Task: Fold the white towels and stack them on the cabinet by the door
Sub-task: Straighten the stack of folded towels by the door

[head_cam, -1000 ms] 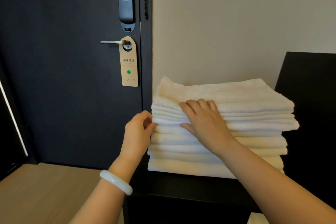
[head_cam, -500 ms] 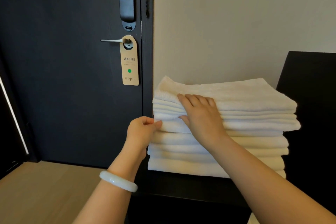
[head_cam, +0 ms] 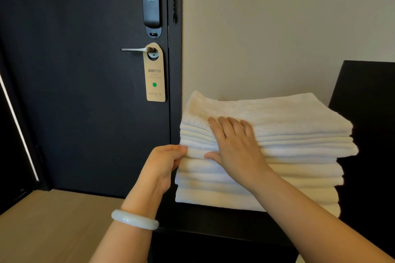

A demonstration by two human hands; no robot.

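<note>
Towels stacked on cabinet, right hand flat, left hand pinching edge

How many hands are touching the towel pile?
2. The left hand pinches the left edge of the towel pile; the right hand lies flat against its upper front.

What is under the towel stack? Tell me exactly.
The towel stack rests on the black cabinet top; its bare front strip shows below the bottom towel. The surface directly beneath is covered, so anything lying there cannot be seen.
</note>
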